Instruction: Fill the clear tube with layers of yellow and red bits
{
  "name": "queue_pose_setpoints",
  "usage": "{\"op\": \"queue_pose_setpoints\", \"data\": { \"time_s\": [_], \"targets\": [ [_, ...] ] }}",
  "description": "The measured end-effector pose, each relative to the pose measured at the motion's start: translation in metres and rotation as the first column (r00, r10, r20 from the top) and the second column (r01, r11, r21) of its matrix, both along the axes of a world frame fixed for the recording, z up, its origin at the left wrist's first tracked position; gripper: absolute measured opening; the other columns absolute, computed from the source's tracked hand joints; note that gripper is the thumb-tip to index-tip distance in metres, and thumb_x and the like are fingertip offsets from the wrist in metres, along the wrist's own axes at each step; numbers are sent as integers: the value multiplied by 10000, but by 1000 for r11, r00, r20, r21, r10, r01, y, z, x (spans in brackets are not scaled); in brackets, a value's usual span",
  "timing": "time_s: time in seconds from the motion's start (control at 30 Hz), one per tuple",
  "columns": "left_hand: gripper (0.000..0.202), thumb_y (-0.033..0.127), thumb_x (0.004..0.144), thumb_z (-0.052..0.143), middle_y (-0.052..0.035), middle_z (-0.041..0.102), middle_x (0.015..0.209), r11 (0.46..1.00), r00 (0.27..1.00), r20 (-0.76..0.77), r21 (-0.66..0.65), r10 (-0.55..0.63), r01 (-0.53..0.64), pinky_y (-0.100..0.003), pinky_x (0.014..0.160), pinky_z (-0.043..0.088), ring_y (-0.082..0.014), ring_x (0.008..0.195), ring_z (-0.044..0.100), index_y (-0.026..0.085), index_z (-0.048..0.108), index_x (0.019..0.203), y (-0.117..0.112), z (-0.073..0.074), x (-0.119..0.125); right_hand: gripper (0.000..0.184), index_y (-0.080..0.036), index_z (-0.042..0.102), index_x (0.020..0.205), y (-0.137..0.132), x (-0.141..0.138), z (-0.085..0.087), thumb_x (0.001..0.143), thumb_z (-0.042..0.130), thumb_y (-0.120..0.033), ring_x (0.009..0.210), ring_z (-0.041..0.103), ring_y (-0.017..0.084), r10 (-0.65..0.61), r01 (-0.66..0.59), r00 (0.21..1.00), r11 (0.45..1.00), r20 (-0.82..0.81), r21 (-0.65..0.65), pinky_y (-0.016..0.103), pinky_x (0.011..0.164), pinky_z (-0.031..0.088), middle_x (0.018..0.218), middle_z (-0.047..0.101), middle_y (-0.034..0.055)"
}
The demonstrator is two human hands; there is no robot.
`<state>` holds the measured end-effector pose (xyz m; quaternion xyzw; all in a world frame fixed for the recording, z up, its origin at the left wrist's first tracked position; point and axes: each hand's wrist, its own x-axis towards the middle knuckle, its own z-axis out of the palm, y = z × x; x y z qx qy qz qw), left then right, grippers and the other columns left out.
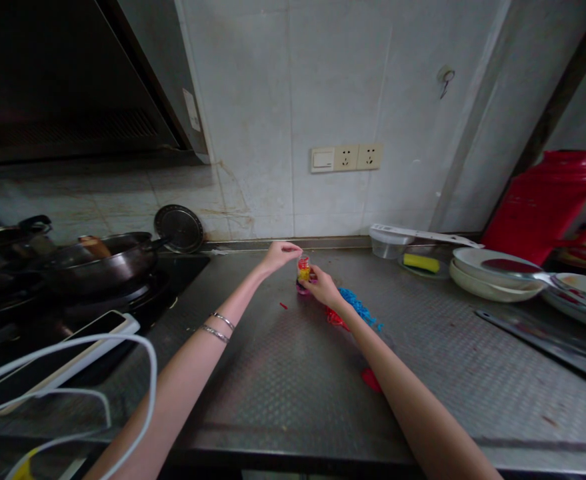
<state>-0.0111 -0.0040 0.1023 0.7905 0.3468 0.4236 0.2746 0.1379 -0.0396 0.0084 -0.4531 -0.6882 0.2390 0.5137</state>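
Note:
A small clear jar (pixel 303 269) stands on the metal counter, with layers of red, yellow and purple bits inside. My right hand (pixel 321 288) grips its side from the right, fingers wrapped round it. Just above and left of the rim, my left hand (pixel 281 256) has its fingertips pinched together; whatever they hold is too small to make out. Beside my right wrist lies a heap of blue bits (pixel 357 307), and a red heap (pixel 337 319) is partly hidden behind that arm. One red sliver (pixel 283 306) rests left of the jar. A flat red piece (pixel 371 380) lies under my right forearm.
At left are a pan (pixel 117 263) on the stove and a white device (pixel 67 357) with looping cables (pixel 150 373). Stacked white bowls (pixel 493 283), a yellow sponge (pixel 421 263), a long knife-like blade (pixel 543 343) and a red thermos (pixel 547 207) are at right.

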Motion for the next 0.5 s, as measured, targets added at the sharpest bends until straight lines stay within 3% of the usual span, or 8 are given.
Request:
{"op": "queue_pose_setpoints", "data": {
  "time_s": [0.1, 0.17, 0.23, 0.3, 0.37, 0.5],
  "targets": [
    [251, 326, 676, 589, -71, 672, 790, 999, 999, 29, -25, 44, -43, -266, 704, 424, -152, 726, 579, 116, 677, 783, -2, -3, -12, 362, -162, 496, 1038, 0, -1, 0, 690, 580, -213, 848, 610, 160, -3, 3, 1000, 1000, -7, 3, 319, 782, 476, 950, 642, 71],
    [247, 328, 664, 595, -63, 666, 734, 997, 998, -55, -69, 17, -20, -251, 648, 417, -139, 660, 566, 112, 674, 753, -6, -7, -24, 357, -158, 499, 1032, 0, -1, 0, 690, 580, -214, 850, 610, 159, 3, -3, 1000, 1000, -2, 5, 315, 781, 476, 955, 640, 73],
    [222, 313, 643, 608, -51, 662, 692, 986, 973, -202, -145, -108, 79, -237, 621, 408, -132, 627, 557, 118, 678, 723, -11, -14, -37, 356, -154, 500, 1028, 0, -1, 0, 688, 583, -219, 856, 609, 161, 0, 0, 1000, 1000, 7, 6, 314, 784, 474, 960, 637, 79],
    [191, 293, 621, 623, -35, 661, 677, 948, 896, -346, -250, -277, 196, -222, 616, 402, -128, 623, 558, 135, 685, 710, -17, -22, -49, 353, -154, 500, 1023, 0, -1, 0, 688, 584, -226, 858, 608, 164, -14, 14, 1000, 1000, 16, 7, 316, 786, 472, 962, 635, 82],
    [173, 262, 594, 640, -16, 656, 658, 923, 823, -447, -312, -350, 223, -203, 591, 392, -119, 605, 552, 157, 692, 722, -22, -33, -57, 343, -158, 502, 1015, -1, -1, 0, 689, 582, -231, 853, 609, 166, -23, 23, 1000, 1000, 21, 9, 320, 785, 472, 954, 637, 80],
    [178, 204, 595, 621, -3, 643, 642, 955, 786, -548, -233, -287, 186, -186, 543, 364, -108, 571, 531, 186, 695, 756, -27, -52, -63, 327, -162, 506, 1006, -3, -2, 1, 695, 575, -235, 844, 609, 165, -12, 11, 1000, 1000, 19, 16, 319, 774, 474, 937, 644, 71]
  ]
}}
